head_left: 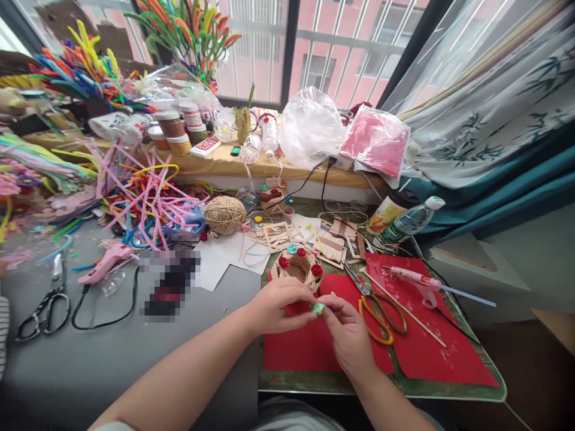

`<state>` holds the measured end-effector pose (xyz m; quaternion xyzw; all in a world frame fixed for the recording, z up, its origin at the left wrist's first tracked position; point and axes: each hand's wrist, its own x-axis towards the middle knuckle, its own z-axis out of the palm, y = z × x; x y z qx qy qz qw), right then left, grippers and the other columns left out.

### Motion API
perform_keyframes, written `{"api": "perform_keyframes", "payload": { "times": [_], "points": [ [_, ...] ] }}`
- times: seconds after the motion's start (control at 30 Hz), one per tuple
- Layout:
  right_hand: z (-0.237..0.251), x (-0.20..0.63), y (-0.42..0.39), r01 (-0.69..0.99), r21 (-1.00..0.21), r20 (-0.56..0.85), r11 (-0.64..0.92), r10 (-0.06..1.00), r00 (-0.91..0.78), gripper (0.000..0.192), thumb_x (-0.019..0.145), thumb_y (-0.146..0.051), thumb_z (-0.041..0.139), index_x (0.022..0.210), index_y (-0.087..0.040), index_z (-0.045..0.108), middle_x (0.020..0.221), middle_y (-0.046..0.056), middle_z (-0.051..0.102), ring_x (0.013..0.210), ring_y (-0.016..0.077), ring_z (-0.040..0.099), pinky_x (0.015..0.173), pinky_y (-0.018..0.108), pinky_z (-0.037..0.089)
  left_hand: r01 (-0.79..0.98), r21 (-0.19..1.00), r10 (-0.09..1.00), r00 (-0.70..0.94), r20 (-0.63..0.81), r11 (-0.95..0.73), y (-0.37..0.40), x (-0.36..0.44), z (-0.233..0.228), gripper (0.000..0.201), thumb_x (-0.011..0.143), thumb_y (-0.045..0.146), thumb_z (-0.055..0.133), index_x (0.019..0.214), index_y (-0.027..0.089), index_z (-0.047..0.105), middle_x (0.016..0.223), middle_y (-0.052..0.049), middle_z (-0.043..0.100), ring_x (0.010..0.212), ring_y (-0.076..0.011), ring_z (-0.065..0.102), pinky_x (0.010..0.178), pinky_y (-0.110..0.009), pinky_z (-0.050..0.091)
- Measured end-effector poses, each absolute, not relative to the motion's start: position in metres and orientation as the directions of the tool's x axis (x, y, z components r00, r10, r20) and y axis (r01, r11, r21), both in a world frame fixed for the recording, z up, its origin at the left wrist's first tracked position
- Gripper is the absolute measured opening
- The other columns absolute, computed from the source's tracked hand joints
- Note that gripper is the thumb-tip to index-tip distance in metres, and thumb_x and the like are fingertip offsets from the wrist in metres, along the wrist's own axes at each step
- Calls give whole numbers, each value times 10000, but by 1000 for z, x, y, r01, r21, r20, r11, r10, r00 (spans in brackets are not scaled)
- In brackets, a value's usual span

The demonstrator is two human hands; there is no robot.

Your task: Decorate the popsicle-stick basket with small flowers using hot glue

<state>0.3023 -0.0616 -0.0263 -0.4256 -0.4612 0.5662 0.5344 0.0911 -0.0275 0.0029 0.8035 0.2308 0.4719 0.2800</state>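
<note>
A small green paper-like flower with some yellow point(318, 309) is pinched between my two hands. My left hand point(287, 305) grips its left side with thumb and fingertips. On the other side, my right hand point(348, 326) holds it with closed fingertips. Just beyond stands a craft-stick basket point(297, 269), many-sided, with red roses point(317, 270) and a blue flower point(292, 248) on its rim. Red sheets point(299, 350) lie under my hands. Right of my right hand rest orange-handled scissors point(381, 314) and a thin wooden stick point(408, 311).
A pink glue gun point(420, 281) lies on the right red sheet, near a water bottle point(406, 224). Craft sticks point(332, 248) are scattered behind the basket. Leftward are a twine ball point(224, 215), another pink glue gun point(105, 263), black scissors point(47, 308) and tangled pipe cleaners point(146, 200).
</note>
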Motion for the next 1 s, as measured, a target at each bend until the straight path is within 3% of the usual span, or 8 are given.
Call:
{"api": "perform_keyframes", "payload": {
  "times": [0.27, 0.67, 0.8, 0.93, 1.0],
  "points": [
    [-20, 301, -60, -445, -844, -217, -300, 949, -227, 234, 803, -429, 914, 944, -282, 799, 785, -4, 732, 631, 149, 641, 614, 293, 556, 3, 757, 685, 428, 589, -653, -30, 95, 5, 106, 967, 239, 712, 1071, 219, 720, 959, -89, 812, 894, -198, 771, 834, -315, 582],
    [-21, 313, -66, -418, -817, -257, -397, 900, -351, 222, 799, -405, 918, 885, -255, 778, 729, -17, 699, 594, 124, 602, 575, 255, 529, 98, 661, 595, 546, 589, -744, -32, 94, 0, 165, 961, 190, 663, 1099, 260, 720, 856, -55, 773, 806, -197, 737, 776, -316, 555],
    [-25, 311, -71, -340, -899, -190, -275, 946, -262, 175, 860, -412, 863, 904, -274, 766, 766, -8, 717, 632, 146, 647, 626, 290, 565, 142, 680, 660, 445, 605, -719, -26, 78, 6, 313, 905, 196, 724, 1213, 246, 711, 1111, -134, 765, 997, -254, 736, 869, -374, 585],
    [-29, 308, -73, 29, -999, 39, 46, 977, -210, 34, 936, -305, 750, 948, -283, 773, 926, 39, 767, 853, 220, 725, 826, 383, 592, 326, 752, 791, -20, 612, -573, -6, 54, 3, 213, 904, 219, 729, 1113, 253, 744, 1130, -116, 743, 1114, -291, 691, 1043, -459, 525],
    [-29, 307, -70, 210, -959, 137, 190, 960, -242, 107, 935, -234, 698, 972, -293, 779, 979, 48, 773, 922, 241, 722, 859, 398, 579, 364, 797, 833, -90, 545, -482, 7, 44, -5, 324, 876, 276, 777, 1194, 259, 717, 1247, -117, 713, 1222, -308, 645, 1068, -460, 505]
  ]
}}
